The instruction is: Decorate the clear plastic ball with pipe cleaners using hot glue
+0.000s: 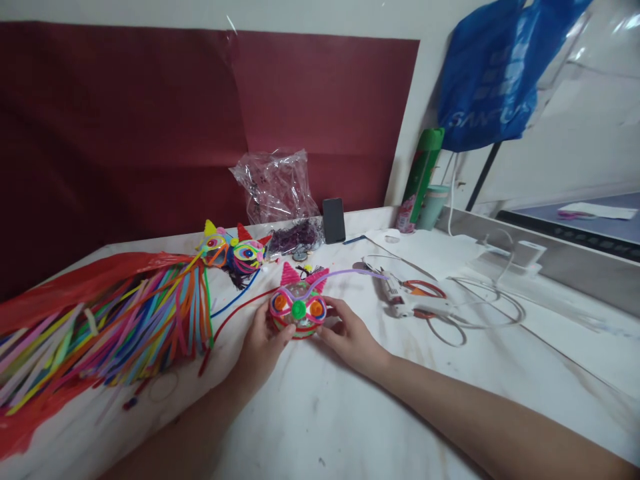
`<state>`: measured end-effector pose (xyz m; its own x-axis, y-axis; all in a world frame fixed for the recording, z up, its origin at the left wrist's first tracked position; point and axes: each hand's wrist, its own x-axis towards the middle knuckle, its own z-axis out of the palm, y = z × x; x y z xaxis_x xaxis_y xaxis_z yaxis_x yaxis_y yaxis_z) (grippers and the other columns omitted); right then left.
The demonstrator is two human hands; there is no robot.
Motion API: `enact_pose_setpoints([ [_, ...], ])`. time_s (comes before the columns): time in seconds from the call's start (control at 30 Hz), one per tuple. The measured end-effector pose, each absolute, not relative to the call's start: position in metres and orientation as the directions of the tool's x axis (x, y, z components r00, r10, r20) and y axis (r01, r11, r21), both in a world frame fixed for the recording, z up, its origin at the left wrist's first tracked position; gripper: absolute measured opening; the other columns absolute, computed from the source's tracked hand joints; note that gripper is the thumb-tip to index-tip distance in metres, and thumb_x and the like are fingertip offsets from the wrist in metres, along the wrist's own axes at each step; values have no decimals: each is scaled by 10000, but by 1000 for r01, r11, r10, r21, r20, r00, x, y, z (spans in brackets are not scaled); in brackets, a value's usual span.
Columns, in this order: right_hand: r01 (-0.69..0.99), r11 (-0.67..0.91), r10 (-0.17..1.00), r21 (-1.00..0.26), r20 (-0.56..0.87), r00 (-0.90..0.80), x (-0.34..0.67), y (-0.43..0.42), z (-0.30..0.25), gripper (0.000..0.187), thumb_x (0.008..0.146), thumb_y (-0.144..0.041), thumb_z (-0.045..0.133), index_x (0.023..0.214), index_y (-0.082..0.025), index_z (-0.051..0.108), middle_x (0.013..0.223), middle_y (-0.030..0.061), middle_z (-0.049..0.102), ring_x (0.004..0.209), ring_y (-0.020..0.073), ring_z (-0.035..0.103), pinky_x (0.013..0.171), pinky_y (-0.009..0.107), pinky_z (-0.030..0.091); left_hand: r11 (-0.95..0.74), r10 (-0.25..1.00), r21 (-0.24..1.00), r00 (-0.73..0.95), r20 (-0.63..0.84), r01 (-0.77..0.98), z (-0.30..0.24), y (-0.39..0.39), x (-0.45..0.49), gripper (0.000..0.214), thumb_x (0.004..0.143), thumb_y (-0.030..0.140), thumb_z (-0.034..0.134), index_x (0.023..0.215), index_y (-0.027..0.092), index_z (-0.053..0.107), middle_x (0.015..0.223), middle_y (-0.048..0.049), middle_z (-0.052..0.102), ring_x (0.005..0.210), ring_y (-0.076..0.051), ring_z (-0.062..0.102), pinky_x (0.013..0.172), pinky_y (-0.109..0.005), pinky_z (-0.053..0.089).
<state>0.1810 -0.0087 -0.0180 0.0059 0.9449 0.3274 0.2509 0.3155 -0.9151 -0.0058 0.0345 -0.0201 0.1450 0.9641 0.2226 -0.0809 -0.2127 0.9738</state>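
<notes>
Between my hands is a small cat-face craft (299,309) with pink pipe-cleaner ears, orange round eyes and a green button nose. My left hand (265,340) curls round its left side, thumb on the lower front. My right hand (349,333) grips its lower right edge with bent fingers. A purple pipe cleaner (345,271) arches from its brow to the right, and a red pipe cleaner (235,308) stretches out on its left. Two similar finished-looking faces, one yellow-eared (214,248) and one red-eared (246,253), sit at the back left.
Many coloured pipe cleaners (150,320) lie on a red plastic bag (25,430) at left. A glue gun (400,297), orange-handled scissors (425,289) and cables are at right. Behind stand a clear plastic bag (277,183), a phone (334,220), a green can (423,177) and a cup (433,207).
</notes>
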Motion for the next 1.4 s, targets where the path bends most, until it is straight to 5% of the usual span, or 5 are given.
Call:
enact_pose_setpoints([
  [0.23,196,289,953,-937,301,38,178,-10,-13,593,737,-402,698,1230,-173,461,1143,125,604,925,218,620,673,322,540,-237,952,970,187,243,-54,-22,34,-4,686,711,328,713,1322,181,437,1306,-140,580,1188,-273,568,972,-390,465],
  [0.73,123,271,956,-955,282,80,176,-6,-17,553,714,-417,739,1165,-200,504,1119,94,652,950,226,640,754,355,550,-240,967,971,89,240,-17,-7,23,8,622,589,247,765,1140,169,488,1198,-143,614,1052,-267,627,851,-393,527],
  [1.07,87,256,962,-963,263,76,174,-4,-14,557,741,-445,699,1184,-174,499,1193,130,626,1043,243,621,830,371,540,-253,956,958,114,269,-135,-12,27,9,658,602,245,765,1186,178,469,1258,-137,591,1126,-260,598,945,-415,488],
  [1.27,154,284,951,-946,298,80,177,-1,-18,499,769,-430,685,1163,-177,515,1159,123,646,979,228,636,793,364,550,-141,962,982,217,166,-126,-11,26,6,798,596,285,787,1289,197,403,1276,-131,592,1113,-263,612,919,-387,505],
  [1.4,168,267,957,-949,282,70,177,-2,-16,518,764,-443,690,1175,-182,514,1114,102,665,920,211,649,768,349,558,-214,960,974,166,224,-81,-15,27,6,717,663,320,762,1282,209,419,1319,-125,560,1177,-253,573,965,-382,477],
])
